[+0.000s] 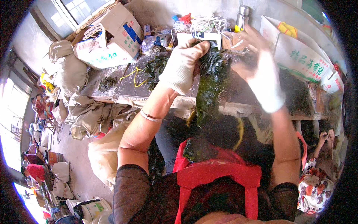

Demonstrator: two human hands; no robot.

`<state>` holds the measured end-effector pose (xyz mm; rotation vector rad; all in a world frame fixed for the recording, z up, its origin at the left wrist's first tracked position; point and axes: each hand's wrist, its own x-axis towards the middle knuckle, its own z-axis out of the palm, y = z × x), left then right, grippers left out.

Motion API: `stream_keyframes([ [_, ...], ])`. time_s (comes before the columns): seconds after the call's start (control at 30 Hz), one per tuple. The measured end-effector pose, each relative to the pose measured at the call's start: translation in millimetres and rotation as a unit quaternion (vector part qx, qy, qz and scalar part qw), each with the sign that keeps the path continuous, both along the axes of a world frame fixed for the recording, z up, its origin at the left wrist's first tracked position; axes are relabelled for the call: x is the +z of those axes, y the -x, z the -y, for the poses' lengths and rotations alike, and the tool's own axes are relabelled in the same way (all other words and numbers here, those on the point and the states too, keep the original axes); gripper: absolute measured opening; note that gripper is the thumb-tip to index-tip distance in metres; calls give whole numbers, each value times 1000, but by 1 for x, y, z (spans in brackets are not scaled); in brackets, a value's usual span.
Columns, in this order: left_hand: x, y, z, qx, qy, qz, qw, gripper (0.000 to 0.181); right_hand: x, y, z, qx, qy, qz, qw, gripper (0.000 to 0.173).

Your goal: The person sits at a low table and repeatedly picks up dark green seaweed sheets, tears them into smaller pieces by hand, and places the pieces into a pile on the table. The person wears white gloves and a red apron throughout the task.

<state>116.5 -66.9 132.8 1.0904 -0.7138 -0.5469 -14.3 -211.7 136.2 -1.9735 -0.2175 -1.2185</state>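
Note:
My left hand [186, 63], in a white knitted glove with worn fingertips, grips the top of a dark green, wet-looking bundle of seaweed strips [211, 81]. The bundle hangs down over the front edge of the workbench [237, 107]. My right hand [258, 67], gloved too and blurred, is raised to the right of the bundle with its fingers spread, apart from it. More seaweed [156, 68] lies on the bench behind my left forearm, with a small clump [107, 83] farther left. A yellow strip [135, 76] lies between them.
A cardboard box [117, 42] stands at the back left, a printed carton [302, 56] at the back right. Between them are a small box of white strips [200, 26] and a metal flask [242, 18]. Sacks [70, 70] lie left. Co-workers sit far left; another person [316, 187] is at right.

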Motion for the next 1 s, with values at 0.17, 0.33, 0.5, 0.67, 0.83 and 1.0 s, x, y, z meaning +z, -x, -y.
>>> stream_keyframes([
  [0.17,66,12,-11,24,22,175,984,21,75,-9,9,84,48,-401,911,31],
  [0.33,93,-40,8,22,17,17,999,20,101,1,-3,-162,475,1,865,14],
  [0.5,125,-42,8,53,77,-41,995,13,102,2,-8,-171,489,91,851,19],
  [0.67,128,-27,11,-81,130,6,988,6,118,-7,5,-115,224,-27,967,50],
  [0.83,142,-25,11,33,52,71,996,5,116,-8,3,-125,282,-172,935,26],
  [1.0,143,-39,11,101,-7,115,988,21,96,0,-12,-293,537,115,783,11],
])
